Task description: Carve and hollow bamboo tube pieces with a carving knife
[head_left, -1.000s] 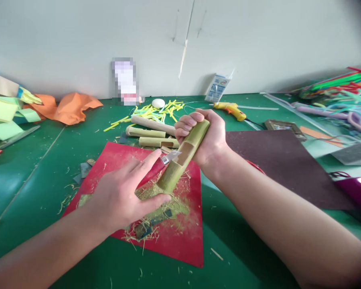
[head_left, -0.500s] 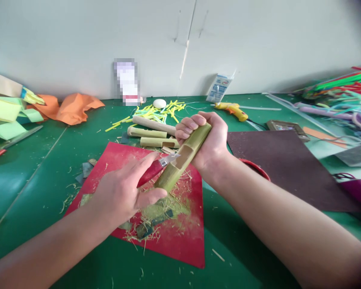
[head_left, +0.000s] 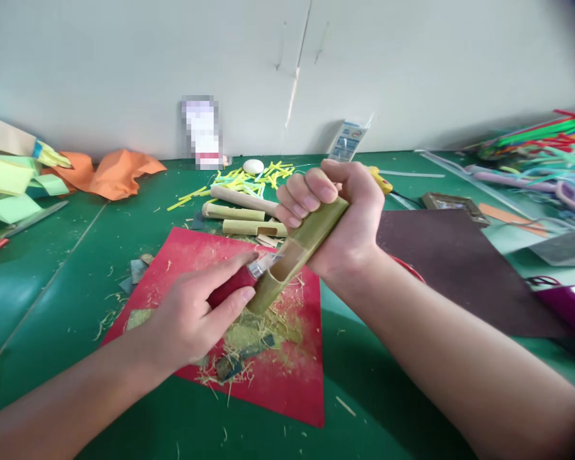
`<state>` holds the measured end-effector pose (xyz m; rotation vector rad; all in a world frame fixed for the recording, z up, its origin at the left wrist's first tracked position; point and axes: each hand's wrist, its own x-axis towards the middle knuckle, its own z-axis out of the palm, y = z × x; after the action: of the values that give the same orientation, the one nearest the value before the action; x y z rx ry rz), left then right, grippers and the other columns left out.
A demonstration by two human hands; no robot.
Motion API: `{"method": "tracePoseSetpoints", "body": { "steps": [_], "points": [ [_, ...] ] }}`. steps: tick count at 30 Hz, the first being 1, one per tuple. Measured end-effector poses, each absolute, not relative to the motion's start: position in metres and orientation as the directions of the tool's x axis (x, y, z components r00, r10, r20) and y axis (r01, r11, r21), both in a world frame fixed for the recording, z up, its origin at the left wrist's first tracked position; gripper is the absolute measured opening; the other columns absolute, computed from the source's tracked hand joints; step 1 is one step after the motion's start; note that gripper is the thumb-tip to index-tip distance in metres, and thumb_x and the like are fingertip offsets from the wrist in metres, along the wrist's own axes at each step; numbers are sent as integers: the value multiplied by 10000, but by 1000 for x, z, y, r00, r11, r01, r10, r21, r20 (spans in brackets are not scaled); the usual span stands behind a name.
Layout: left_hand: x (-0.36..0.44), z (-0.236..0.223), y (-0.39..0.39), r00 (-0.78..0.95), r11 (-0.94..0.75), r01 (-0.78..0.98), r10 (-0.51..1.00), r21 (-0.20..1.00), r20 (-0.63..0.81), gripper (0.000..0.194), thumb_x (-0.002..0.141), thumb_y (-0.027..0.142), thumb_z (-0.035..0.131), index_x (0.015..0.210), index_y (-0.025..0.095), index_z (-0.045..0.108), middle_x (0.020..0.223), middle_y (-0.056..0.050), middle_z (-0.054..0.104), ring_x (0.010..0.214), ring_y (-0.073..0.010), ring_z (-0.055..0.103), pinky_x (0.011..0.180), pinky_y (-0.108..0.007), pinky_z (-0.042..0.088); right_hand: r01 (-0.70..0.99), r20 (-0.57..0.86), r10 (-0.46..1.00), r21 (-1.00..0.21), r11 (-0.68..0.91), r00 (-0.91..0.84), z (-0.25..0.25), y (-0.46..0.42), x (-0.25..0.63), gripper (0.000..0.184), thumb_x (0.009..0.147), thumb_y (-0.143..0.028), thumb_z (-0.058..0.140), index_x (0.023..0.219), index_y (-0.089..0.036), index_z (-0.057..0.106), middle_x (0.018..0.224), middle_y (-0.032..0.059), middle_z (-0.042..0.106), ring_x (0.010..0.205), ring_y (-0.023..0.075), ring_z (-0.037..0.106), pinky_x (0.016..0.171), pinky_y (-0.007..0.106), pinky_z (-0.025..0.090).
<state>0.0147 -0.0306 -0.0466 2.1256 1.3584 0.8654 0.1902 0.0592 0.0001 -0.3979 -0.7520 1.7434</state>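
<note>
Soft, bright light spreads over the smooth white wall panels (head_left: 124,76); I cannot see its source. A pale sheen lies on the left of the glossy green tabletop (head_left: 33,255), while a broad shadow darkens it beside my bare right forearm (head_left: 460,358). The tangled, thin multicoloured strips (head_left: 556,137) at far right look soft and stretched. The upper right corner goes black, and coarse pixels mask an upright pale rectangular object (head_left: 202,131).

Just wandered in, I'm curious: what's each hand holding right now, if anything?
Left hand: closed around a red-handled knife.
Right hand: closed around a bamboo tube with a cut-out opening.
</note>
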Motion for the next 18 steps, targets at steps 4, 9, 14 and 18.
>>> {"method": "tracePoseSetpoints", "body": {
  "steps": [4,9,14,18],
  "points": [
    [16,-46,-34,276,-400,622,916,673,290,454,887,297,553,1329,209,498,1270,-24,606,1109,-181,610,988,-251,479,-729,59,953,-659,-186,-296,-4,62,190,436,835,-321,514,547,-219,203,509,-42,268,450,95,291,423,239,325],
    [17,-45,-36,269,-405,636,914,657,303,438,889,292,545,1315,198,513,1241,-36,625,1065,-190,634,955,-270,509,-729,28,954,-652,-208,-297,-8,65,189,453,836,-338,513,549,-218,183,512,-44,255,445,92,284,420,239,318],
    [18,-46,-36,281,-433,648,900,626,332,443,885,282,551,1317,196,507,1253,-39,617,1098,-197,618,980,-284,493,-716,30,949,-664,-216,-314,-7,65,189,470,827,-340,542,548,-221,183,512,-46,258,440,91,291,415,241,315],
    [18,-47,-36,284,-454,658,888,600,361,439,887,271,546,1317,191,500,1260,-39,612,1105,-195,613,971,-278,497,-708,12,950,-669,-224,-312,-7,65,189,472,826,-349,541,541,-220,187,513,-47,264,434,88,294,412,240,316]
  ]
}}
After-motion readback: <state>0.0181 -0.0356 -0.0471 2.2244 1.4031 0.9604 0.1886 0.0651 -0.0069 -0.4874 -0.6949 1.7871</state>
